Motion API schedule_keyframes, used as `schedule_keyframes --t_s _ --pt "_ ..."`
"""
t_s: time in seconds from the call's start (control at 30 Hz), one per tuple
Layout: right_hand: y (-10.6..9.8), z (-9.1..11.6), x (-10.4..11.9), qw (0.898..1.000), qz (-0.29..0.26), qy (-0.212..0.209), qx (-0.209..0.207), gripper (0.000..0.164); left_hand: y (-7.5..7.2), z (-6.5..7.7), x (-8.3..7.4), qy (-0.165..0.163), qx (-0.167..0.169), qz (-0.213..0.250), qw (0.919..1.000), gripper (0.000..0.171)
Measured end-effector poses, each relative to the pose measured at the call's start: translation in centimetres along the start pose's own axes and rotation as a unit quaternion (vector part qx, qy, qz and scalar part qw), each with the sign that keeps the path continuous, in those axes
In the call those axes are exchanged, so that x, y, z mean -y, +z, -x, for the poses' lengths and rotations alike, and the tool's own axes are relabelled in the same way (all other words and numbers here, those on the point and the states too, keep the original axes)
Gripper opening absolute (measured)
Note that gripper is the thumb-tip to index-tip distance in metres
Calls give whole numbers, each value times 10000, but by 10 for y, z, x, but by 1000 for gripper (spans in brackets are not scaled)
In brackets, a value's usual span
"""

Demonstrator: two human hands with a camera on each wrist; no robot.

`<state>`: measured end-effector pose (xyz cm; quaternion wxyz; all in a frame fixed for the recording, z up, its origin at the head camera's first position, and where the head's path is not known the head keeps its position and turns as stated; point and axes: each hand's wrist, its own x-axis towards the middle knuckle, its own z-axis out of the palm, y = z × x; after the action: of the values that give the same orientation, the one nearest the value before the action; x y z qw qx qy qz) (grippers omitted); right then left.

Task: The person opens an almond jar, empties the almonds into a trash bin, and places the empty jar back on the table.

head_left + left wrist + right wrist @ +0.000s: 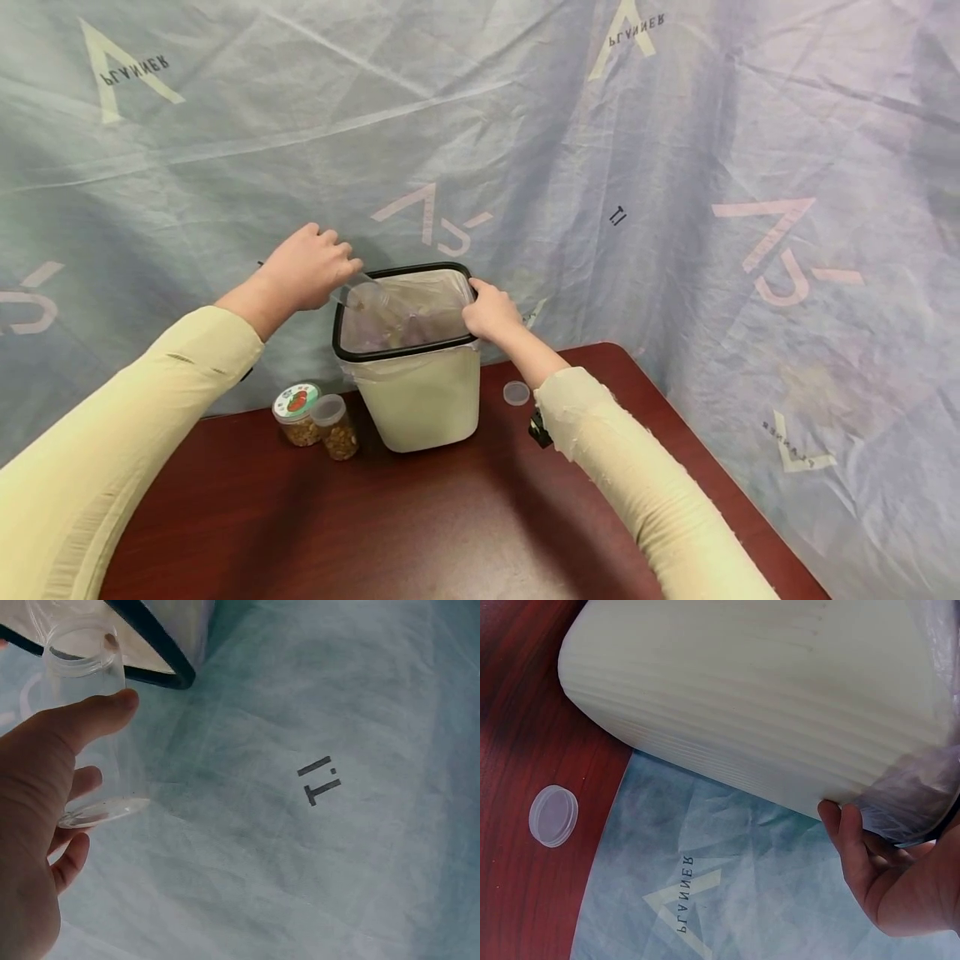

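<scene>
My left hand (311,267) grips a clear plastic jar (367,292), tilted with its mouth pointing down into a cream waste bin (423,404). In the left wrist view the jar (112,769) looks nearly see-through, with a small brown bit near its neck; the thumb lies along one side. A thin plastic liner (435,292) covers the bin's inside and folds out over the black rim (405,353). On the bin's right side my right hand (491,312) holds the rim, thumb on top and fingers curled underneath, as the right wrist view shows.
Left of the bin stand a jar with a green-and-white lid (296,402) and a clear-lidded jar (339,437), both with brown contents. A loose clear lid (516,392) lies right of the bin on the red-brown table (420,517). Printed cloth (525,167) hangs behind.
</scene>
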<state>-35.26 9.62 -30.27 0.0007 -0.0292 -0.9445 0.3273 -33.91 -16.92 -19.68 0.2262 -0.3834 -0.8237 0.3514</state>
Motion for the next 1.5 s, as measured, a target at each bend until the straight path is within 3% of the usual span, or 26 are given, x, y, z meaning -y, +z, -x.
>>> schedule_keyframes --t_s 0.2,0.3,0.4,0.57,0.63,0.77,0.9,1.17,1.33,1.5 --pt "1 0 -2 10000 18 16 -34 67 -8 -3 2 -48 -92 -11 9999 25" --pt "1 0 -2 10000 16 0 -41 67 -11 -5 2 -173 -352 -81 9992 21" --pt "0 0 -2 10000 22 -20 -34 66 -7 -5 -2 -181 -614 -195 9978 15" --pt "0 1 -1 10000 18 -31 -42 66 3 0 -12 99 -469 -322 9983 10" --pt "1 2 0 10000 33 -17 -12 66 5 2 -13 52 -521 -329 9981 8" --pt "2 1 0 10000 -26 -31 -33 67 6 6 -11 -149 -932 -286 9951 13" --pt "2 1 -1 9999 -62 -72 -79 67 4 8 -9 -367 -1130 -187 9927 16" --pt "3 1 -2 9999 -30 -93 -126 66 8 18 -9 -1016 -826 228 9911 12" --pt "3 2 -4 9996 -101 -230 -161 65 13 30 -8 -1456 -761 564 9848 34" --pt "1 2 -7 9984 -328 -435 -179 63 17 45 -7 -2007 -580 1053 9723 58"
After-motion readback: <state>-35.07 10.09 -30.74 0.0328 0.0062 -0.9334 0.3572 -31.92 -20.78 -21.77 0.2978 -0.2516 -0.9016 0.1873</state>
